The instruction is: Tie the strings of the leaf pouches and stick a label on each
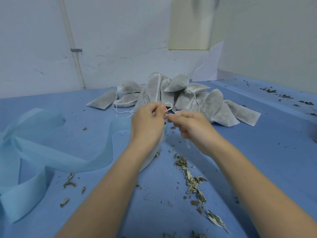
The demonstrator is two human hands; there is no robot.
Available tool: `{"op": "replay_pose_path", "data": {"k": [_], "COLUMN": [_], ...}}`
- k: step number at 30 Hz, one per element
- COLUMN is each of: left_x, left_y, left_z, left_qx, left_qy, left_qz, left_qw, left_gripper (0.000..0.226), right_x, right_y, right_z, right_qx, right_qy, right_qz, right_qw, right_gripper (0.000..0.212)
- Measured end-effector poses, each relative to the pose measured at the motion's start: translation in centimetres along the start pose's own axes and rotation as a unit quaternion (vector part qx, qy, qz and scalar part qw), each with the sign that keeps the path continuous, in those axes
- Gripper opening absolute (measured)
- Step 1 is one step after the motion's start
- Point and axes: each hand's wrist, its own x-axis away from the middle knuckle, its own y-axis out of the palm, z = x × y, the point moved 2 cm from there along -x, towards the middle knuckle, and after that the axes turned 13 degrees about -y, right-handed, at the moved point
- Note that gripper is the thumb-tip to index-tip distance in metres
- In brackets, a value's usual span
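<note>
Item: knot-tying step, in progress. Left hand (147, 120) and right hand (190, 126) are working close together above the blue table (257, 152), just in front of the heap of pouches. Both are pinching a white string (169, 107): the left is gripping it between thumb and fingertips, the right is nipping the other part at fingertip, and a small loop is standing up between them. The pouch being tied (151, 160) is lying beneath the left forearm, mostly hidden; only a pale edge is showing.

Judged stage: the string is being looped, the knot not yet drawn tight. The next move is likely calling for one end to be passed through the loop and both ends pulled apart, then a label applied. No label is showing anywhere.

Count:
- Hands: two, both engaged.
- Heap of leaf pouches (176, 93): roughly a dozen, overlapping, so an exact figure cannot be given; several are trailing loose strings.
- Light blue fabric strip (51, 152): one, curling across the left of the table.
- Dried leaf scraps (192, 182): many, scattered, uncounted.
</note>
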Motion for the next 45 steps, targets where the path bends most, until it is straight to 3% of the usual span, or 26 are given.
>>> {"op": "replay_pose_path", "data": {"k": [5, 10, 14, 18, 22, 28, 33, 36, 40, 43, 45], "left_x": [0.4, 0.4, 0.2, 0.6, 0.7, 0.8, 0.6, 0.8, 1.5, 2.0, 2.0], "left_y": [-0.1, 0.3, 0.5, 1.0, 1.3, 1.5, 1.6, 1.5, 1.4, 1.3, 1.3], "left_z": [0.2, 0.4, 0.0, -0.3, -0.2, -0.8, -0.7, -0.4, -0.2, 0.1, 0.3], "left_qx": [-0.012, -0.197, -0.249, -0.228, -0.135, -0.011, 0.041, 0.056, -0.012, -0.022, -0.020], "left_qy": [0.019, 0.171, 0.186, 0.168, 0.112, 0.016, -0.040, 0.006, 0.139, 0.163, 0.166], "left_qz": [-0.058, 0.003, 0.057, 0.074, 0.090, 0.077, 0.030, 0.038, 0.107, 0.140, 0.143], "left_qw": [0.998, 0.965, 0.949, 0.956, 0.980, 0.997, 0.998, 0.998, 0.985, 0.976, 0.975], "left_gripper": [0.027, 0.022, 0.025, 0.024, 0.019, 0.020, 0.015, 0.003, 0.012, 0.015, 0.014], "right_x": [-0.1, -0.3, -0.5, -0.4, -0.4, -0.6, -0.5, -0.4, -0.4, -0.4, -0.4], "right_y": [-1.3, -1.7, -1.8, -1.8, -1.6, -1.3, -0.2, 0.2, 0.2, 0.2, 0.1], "right_z": [0.1, 0.1, 0.1, 0.4, 0.4, 0.5, 0.4, 0.3, 0.1, -0.2, -0.2], "right_qx": [-0.037, -0.106, -0.140, -0.066, -0.066, -0.183, -0.372, -0.420, -0.437, -0.440, -0.432], "right_qy": [0.020, 0.062, 0.047, 0.005, -0.003, 0.054, 0.113, 0.134, 0.137, 0.136, 0.137], "right_qz": [-0.015, 0.006, 0.005, 0.042, 0.078, 0.096, 0.042, 0.036, 0.050, 0.052, 0.055], "right_qw": [0.999, 0.992, 0.989, 0.997, 0.995, 0.977, 0.921, 0.897, 0.887, 0.886, 0.890], "right_gripper": [0.015, 0.015, 0.019, 0.009, 0.010, 0.012, 0.005, 0.010, 0.012, 0.003, 0.009]}}
